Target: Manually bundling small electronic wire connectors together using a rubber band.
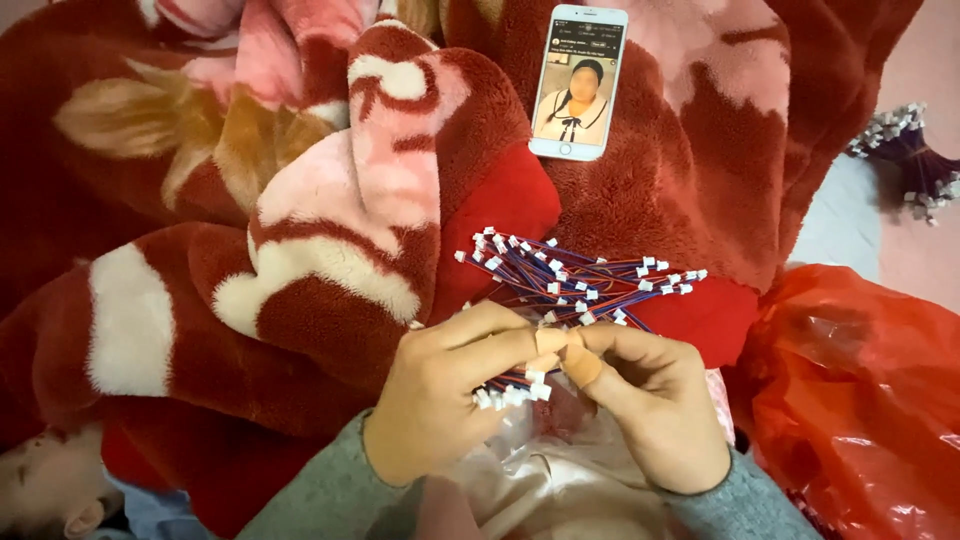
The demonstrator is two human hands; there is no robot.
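Both hands, left [440, 400] and right [650, 405], pinch a bundle of wires [570, 285] fanning beyond the fingertips over the blanket [300, 200]; a looser grip could scatter them.

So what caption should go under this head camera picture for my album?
Two hands, left and right, hold a bundle of wires over a red blanket, a phone lying above.
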